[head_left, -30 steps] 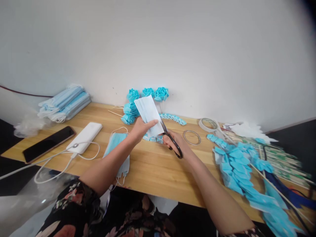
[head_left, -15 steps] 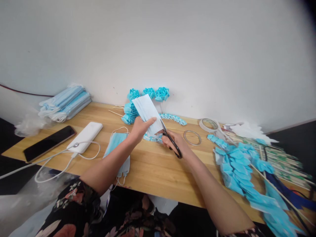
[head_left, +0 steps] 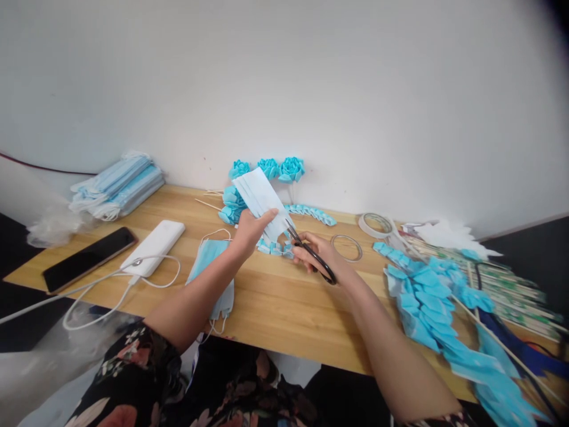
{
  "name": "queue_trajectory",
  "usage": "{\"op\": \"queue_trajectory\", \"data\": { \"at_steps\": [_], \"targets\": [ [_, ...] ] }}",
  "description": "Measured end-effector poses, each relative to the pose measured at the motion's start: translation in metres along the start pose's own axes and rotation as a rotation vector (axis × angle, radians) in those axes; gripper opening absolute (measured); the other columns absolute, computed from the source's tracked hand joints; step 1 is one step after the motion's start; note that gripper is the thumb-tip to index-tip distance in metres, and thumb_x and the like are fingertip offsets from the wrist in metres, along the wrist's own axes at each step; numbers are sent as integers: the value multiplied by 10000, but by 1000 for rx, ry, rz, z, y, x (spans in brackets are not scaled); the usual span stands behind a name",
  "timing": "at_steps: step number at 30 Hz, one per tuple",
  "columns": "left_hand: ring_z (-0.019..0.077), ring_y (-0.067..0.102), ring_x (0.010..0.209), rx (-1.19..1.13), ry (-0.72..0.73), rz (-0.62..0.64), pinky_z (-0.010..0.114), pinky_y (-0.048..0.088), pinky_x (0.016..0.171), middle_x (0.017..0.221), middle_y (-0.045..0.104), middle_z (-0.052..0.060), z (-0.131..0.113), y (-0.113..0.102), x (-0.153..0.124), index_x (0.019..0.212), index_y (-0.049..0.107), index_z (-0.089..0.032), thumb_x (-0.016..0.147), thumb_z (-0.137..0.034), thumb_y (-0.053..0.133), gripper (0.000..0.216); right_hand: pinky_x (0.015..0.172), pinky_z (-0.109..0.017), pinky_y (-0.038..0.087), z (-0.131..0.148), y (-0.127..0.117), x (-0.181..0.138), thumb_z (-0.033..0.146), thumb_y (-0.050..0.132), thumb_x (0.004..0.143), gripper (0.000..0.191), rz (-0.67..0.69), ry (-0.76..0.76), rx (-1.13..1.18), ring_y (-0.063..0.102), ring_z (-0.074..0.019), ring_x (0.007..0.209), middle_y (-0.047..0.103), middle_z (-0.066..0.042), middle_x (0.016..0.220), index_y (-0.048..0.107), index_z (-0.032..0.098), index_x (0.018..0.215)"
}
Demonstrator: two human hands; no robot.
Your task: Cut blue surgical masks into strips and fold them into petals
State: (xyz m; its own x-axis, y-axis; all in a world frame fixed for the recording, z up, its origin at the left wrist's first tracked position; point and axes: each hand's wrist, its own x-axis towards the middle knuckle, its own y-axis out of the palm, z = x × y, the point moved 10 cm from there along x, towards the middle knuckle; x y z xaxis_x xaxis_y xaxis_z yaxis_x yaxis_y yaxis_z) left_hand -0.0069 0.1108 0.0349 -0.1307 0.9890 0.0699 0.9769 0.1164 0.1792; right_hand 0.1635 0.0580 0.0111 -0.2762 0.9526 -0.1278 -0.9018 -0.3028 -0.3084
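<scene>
My left hand (head_left: pixel 249 232) pinches a pale blue face mask (head_left: pixel 260 196) and holds it up, tilted, above the wooden table (head_left: pixel 275 308). My right hand (head_left: pixel 316 256) grips black-handled scissors (head_left: pixel 311 254), their blades at the mask's lower right edge. Small blue cut pieces (head_left: pixel 273 248) lie on the table just under both hands. Another blue mask (head_left: pixel 212 270) lies flat by my left forearm.
A stack of masks (head_left: pixel 116 185) sits at the back left, with a phone (head_left: pixel 86 258) and a white power bank (head_left: pixel 153 247) with cable nearby. Blue mask flowers (head_left: pixel 267 169) lean on the wall. Tape rolls (head_left: pixel 376 225), wooden sticks and blue petal strips (head_left: pixel 427 302) fill the right side.
The mask has tilted a little further left in my left hand. My right hand with the scissors has turned and shifted slightly right along the mask's lower edge.
</scene>
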Motion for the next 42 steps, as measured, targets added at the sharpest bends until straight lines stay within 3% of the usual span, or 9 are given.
{"op": "queue_trajectory", "data": {
  "at_steps": [5, 11, 21, 30, 42],
  "targets": [
    [334, 675, 1016, -48, -20, 13, 407, 568, 850, 1049, 740, 142, 4, 0, 2, 946, 693, -97, 584, -432, 824, 511, 436, -185, 401, -1, -5, 1, 503, 622, 817, 382, 15, -79, -54, 490, -72, 464, 669, -10, 703, 582, 178, 1014],
    [334, 675, 1022, 49, -6, 110, 408, 569, 842, 1061, 740, 137, 2, 11, -3, 963, 701, -104, 617, -422, 807, 483, 467, -197, 404, -2, -9, 3, 561, 602, 817, 424, 5, -88, -100, 532, -96, 541, 663, -6, 736, 590, 193, 1026],
    [333, 698, 940, 141, -26, 243, 405, 576, 785, 987, 754, 138, 15, 32, -16, 910, 721, -105, 648, -410, 785, 408, 513, -221, 450, 11, -3, -1, 610, 584, 820, 468, -25, -145, -11, 582, -108, 537, 660, -19, 767, 550, 189, 1020],
    [318, 697, 935, 123, -36, 254, 399, 577, 788, 996, 754, 125, 17, 34, -18, 913, 724, -114, 646, -414, 791, 407, 487, -224, 432, 15, 2, -1, 641, 504, 867, 459, -20, -259, 12, 511, -88, 494, 595, -2, 716, 564, 188, 904],
    [314, 696, 946, 94, -36, 249, 397, 577, 796, 1022, 751, 130, 18, 34, -18, 942, 724, -111, 669, -420, 778, 416, 436, -214, 393, 10, -1, -1, 614, 530, 860, 418, -54, -211, 14, 468, -84, 464, 560, 16, 659, 555, 197, 847]
  ]
}}
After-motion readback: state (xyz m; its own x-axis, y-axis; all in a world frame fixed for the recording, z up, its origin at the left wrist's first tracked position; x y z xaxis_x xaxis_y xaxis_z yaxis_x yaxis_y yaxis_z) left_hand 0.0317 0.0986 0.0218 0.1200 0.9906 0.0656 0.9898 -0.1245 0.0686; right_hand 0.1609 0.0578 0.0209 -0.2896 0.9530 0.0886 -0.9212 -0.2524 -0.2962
